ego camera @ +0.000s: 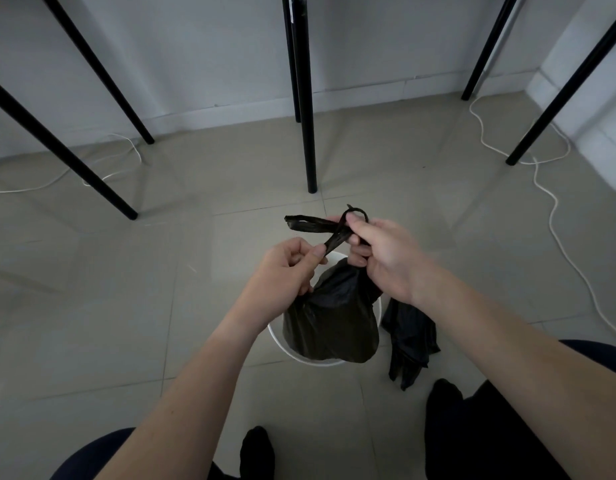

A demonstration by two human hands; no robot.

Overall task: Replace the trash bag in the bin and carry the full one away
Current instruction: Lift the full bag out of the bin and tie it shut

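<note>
Bag: full black plastic trash bag, inside round white plastic bin.
Left grip: pinches one handle strap.
Right grip: curled round other strap.
Risk: strap slips under pull, knot fails.

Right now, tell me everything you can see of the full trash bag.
The full trash bag is thin, glossy black plastic, bulging and creased, gathered to a narrow neck. Two flat handle strips rise from the neck and cross as a half-made knot. The left hand pinches one strip; the right hand pinches the crossing. Its body hangs in the mouth of the white bin; whether it rests inside is unclear.
</note>
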